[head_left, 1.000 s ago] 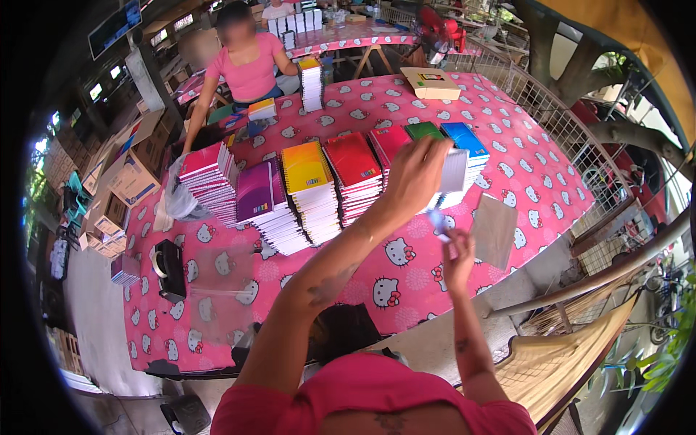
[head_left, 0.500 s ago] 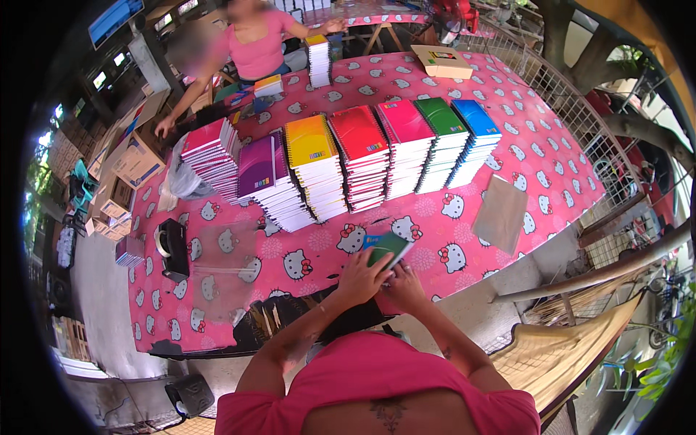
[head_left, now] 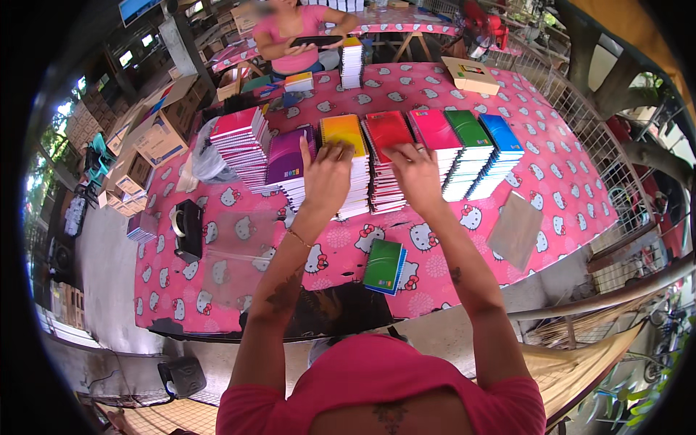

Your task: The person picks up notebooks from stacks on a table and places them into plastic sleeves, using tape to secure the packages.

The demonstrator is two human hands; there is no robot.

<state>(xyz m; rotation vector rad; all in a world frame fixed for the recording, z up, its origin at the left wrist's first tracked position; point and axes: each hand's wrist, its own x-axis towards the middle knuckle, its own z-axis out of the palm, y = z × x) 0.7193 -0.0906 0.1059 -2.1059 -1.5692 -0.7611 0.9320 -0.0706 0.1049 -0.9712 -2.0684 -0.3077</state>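
Note:
Several spiral notebook stacks stand in a row across the table. My left hand (head_left: 330,177) reaches over the yellow notebook stack (head_left: 341,128), its outer finger raised apart and the others bent over the top cover. Over the red notebook stack (head_left: 386,127) is my right hand (head_left: 417,172), fingertips at the top cover's near edge. Neither hand has lifted a notebook; the exact finger contact is partly hidden. Closer to me, a green notebook (head_left: 383,265) lies on a blue one (head_left: 401,272), whose edge shows.
A purple stack (head_left: 290,159) and crimson stack (head_left: 238,130) stand left; pink (head_left: 433,130), green (head_left: 464,128) and blue (head_left: 502,133) stacks stand right. A tape dispenser (head_left: 190,230), clear plastic sheet (head_left: 235,250) and brown board (head_left: 516,232) lie nearby. A person (head_left: 293,32) works across the table.
Both my hands have let go of the small green and blue notebooks, left them on the table, and moved forward to the stacks. The person opposite now holds a dark object.

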